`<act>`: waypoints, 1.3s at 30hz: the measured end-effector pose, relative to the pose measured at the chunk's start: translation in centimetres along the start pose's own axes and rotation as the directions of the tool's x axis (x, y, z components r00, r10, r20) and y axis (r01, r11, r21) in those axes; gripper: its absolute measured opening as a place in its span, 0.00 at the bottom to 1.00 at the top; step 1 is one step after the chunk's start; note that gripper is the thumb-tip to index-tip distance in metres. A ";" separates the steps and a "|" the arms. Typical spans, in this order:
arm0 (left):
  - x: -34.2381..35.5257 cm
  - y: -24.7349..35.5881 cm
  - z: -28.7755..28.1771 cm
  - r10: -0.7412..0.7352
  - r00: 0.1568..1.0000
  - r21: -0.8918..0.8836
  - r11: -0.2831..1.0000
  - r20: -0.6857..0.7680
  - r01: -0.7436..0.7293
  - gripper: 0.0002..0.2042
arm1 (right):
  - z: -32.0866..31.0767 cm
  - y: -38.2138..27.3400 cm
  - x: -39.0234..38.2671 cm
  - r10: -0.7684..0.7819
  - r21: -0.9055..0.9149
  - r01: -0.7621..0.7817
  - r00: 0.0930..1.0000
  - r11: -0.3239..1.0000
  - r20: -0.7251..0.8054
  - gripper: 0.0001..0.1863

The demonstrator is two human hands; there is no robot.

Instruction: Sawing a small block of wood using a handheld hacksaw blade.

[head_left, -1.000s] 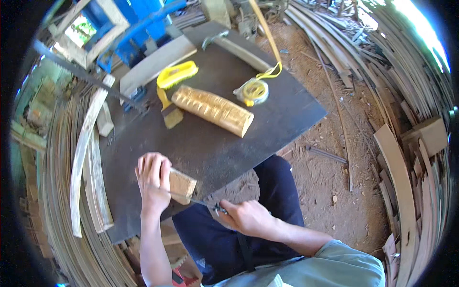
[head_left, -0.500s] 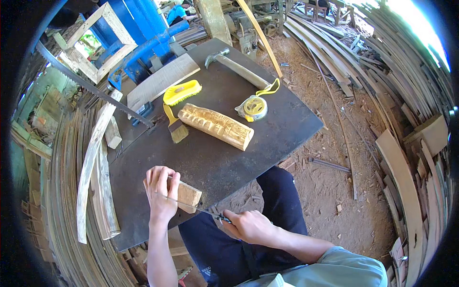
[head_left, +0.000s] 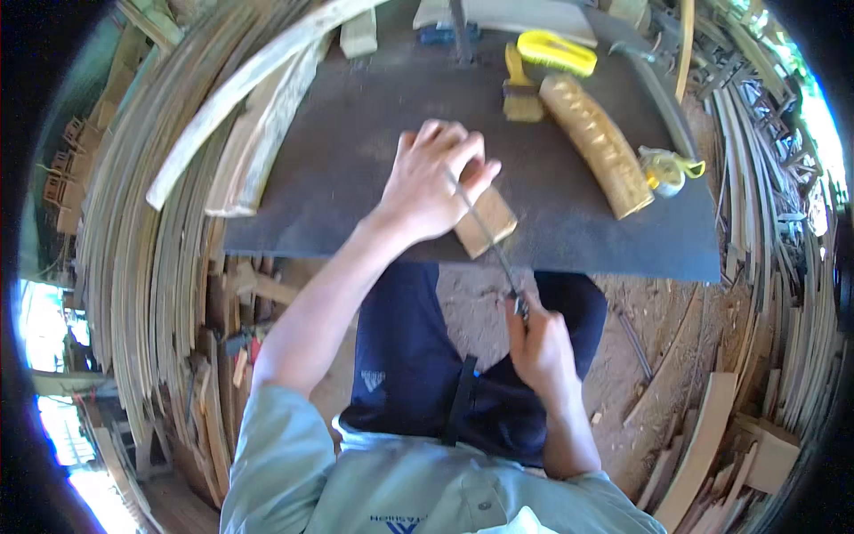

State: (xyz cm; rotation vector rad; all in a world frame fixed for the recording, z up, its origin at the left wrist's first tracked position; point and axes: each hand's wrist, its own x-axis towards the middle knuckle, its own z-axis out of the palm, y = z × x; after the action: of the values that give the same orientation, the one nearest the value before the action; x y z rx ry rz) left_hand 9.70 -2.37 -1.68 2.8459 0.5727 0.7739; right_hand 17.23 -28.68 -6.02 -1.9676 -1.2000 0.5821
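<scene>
My left hand (head_left: 436, 182) is closed over a small wood block (head_left: 486, 222), pressing it on the dark table near its front edge. My right hand (head_left: 541, 343) grips the dark handle of a thin, straight metal tool (head_left: 495, 245); whether it is a file or a narrow saw I cannot tell. Its blade slants across the top of the block, and the far end reaches the fingers of my left hand. Right of the block lies a carved wood piece (head_left: 598, 147) with notches along its top. A paintbrush (head_left: 522, 98) and a yellow scrubbing brush (head_left: 557, 53) sit beyond.
A tape measure (head_left: 665, 171) and a hammer (head_left: 663, 98) lie at the table's (head_left: 356, 151) right side. Two long wood pieces (head_left: 267, 133) rest along its left side. An upright saw blade (head_left: 460, 31) stands at the back. Stacked wood strips (head_left: 142, 267) flank the table.
My view has turned, so the table and its tools appear rotated and farther up. Both hands keep their grips, the left on the block and the right on the tool's handle.
</scene>
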 end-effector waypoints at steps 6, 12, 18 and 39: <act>-0.7 -1.3 -0.9 -0.077 0.996 0.029 0.997 0.051 0.076 0.12 | 1.1 -0.2 -0.2 -0.017 -0.033 0.018 0.999 0.999 0.032 0.12; 0.1 -0.3 -0.1 -0.056 0.996 -0.009 0.998 0.067 0.057 0.14 | 1.1 -0.2 -0.9 0.017 0.002 -0.017 1.000 1.000 0.001 0.11; -0.1 -0.6 -0.3 -0.057 0.994 -0.055 0.996 0.097 0.063 0.13 | 1.1 1.0 -1.6 -0.032 -0.081 0.031 0.999 0.996 -0.002 0.15; 1.4 0.2 -1.2 -0.026 0.997 -0.102 0.994 0.067 0.032 0.12 | 1.6 1.8 -4.4 -0.024 -0.084 0.020 0.999 0.996 -0.040 0.12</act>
State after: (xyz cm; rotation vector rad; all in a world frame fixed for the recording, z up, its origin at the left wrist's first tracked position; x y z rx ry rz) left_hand 10.29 -1.96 0.07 2.7507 0.5470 0.6818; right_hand 15.04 -32.52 -8.44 -2.0233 -1.2371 0.4858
